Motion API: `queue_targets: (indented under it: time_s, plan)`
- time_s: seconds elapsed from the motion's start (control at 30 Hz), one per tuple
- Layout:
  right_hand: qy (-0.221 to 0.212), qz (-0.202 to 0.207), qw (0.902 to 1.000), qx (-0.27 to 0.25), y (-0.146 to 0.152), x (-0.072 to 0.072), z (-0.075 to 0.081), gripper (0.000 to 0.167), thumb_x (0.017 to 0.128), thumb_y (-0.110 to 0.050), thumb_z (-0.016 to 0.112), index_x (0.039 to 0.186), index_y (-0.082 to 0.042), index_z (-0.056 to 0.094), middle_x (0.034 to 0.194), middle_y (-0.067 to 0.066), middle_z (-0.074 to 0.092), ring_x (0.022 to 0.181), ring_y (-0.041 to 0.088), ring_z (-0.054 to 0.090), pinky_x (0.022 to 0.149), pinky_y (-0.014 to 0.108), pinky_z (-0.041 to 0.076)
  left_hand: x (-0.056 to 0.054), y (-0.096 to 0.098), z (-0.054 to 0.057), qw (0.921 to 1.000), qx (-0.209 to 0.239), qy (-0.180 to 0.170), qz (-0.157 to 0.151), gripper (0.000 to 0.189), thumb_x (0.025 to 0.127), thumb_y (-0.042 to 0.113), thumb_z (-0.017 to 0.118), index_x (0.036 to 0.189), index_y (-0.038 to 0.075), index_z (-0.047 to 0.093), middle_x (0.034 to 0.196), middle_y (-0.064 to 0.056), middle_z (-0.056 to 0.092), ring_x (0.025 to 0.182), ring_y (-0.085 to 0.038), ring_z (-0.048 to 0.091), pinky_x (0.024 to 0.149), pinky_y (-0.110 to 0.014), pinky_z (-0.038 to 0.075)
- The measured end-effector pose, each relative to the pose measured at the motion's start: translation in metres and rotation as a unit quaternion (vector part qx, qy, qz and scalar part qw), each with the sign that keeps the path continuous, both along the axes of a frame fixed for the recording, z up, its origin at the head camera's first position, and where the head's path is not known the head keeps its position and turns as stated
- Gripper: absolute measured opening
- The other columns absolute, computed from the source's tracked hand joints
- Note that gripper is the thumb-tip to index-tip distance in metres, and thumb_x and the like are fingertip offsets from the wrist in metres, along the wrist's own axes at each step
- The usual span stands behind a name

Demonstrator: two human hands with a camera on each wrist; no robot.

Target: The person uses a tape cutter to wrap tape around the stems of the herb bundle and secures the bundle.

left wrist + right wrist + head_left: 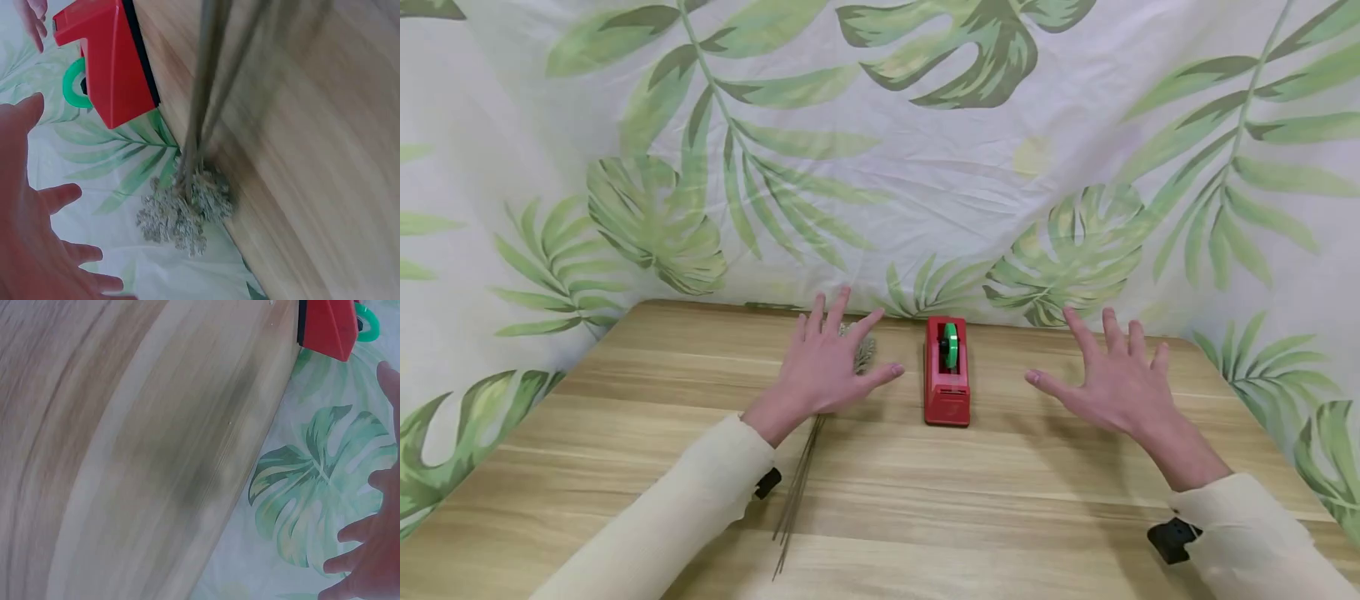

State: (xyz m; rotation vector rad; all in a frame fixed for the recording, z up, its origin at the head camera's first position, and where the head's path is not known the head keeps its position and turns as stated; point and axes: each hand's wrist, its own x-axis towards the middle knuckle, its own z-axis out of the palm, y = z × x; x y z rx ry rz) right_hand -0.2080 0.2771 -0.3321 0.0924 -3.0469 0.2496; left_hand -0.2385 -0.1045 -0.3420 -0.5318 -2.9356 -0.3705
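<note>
My left hand [822, 367] hovers over a bunch of dried flowers [865, 354], fingers spread and holding nothing. In the left wrist view the bunch shows grey-green flower heads [181, 215] on thin brown stems [209, 81]; in the head view my hand hides part of it. A red tape dispenser [947, 408] with a roll of green tape [951, 346] stands between my hands, touched by neither. To its right, my right hand [1116, 383] is held above the table with fingers spread and nothing in it.
The wooden table [1000, 517] ends at the back against a white cloth [940, 175] printed with green leaves. Each wrist carries a small black device, such as the one under the right sleeve [1172, 540].
</note>
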Motion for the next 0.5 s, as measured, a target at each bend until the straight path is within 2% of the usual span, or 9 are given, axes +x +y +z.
queue_targets:
  time_s: [0.1,0.23,0.37,0.5]
  plan:
    - [0.006,-0.001,0.9999,-0.013,-0.004,0.001,0.001,0.113,0.089,-0.090,0.048,0.173,-0.028,0.005,0.172,0.039,0.004,0.153,0.071,0.004,0.111,0.091,0.005,0.000,0.003,-0.002,0.9996,0.023,-0.004,-0.017,0.089,0.096,0.079,0.053,0.168,0.031,0.031,0.180,-0.016,0.002,0.165,-0.049,0.005,0.130,-0.067,0.021]
    - [0.030,0.007,0.9986,-0.043,-0.014,0.002,0.003,0.110,0.090,-0.086,0.053,0.172,-0.022,0.014,0.171,0.038,0.014,0.153,0.067,0.016,0.114,0.085,0.018,0.001,0.013,-0.002,0.9951,0.082,-0.018,-0.052,0.084,0.098,0.071,0.058,0.166,0.027,0.036,0.179,-0.018,0.008,0.164,-0.047,0.016,0.128,-0.067,0.026]
    - [0.043,0.011,0.9938,-0.102,-0.024,0.001,0.003,0.109,0.093,-0.079,0.058,0.172,-0.019,0.015,0.168,0.039,0.024,0.151,0.063,0.026,0.114,0.082,0.028,0.003,0.027,-0.002,0.9824,0.158,-0.059,-0.080,0.079,0.100,0.060,0.065,0.165,0.025,0.038,0.180,-0.014,0.010,0.162,-0.045,0.025,0.126,-0.067,0.031]
    - [0.036,0.005,0.9780,-0.205,-0.034,0.000,-0.002,0.106,0.096,-0.071,0.063,0.172,-0.019,0.012,0.169,0.034,0.027,0.154,0.058,0.028,0.117,0.078,0.031,0.006,0.040,-0.004,0.9674,0.216,-0.097,-0.089,0.072,0.103,0.048,0.065,0.164,0.020,0.039,0.179,-0.015,0.013,0.161,-0.043,0.027,0.125,-0.066,0.032]
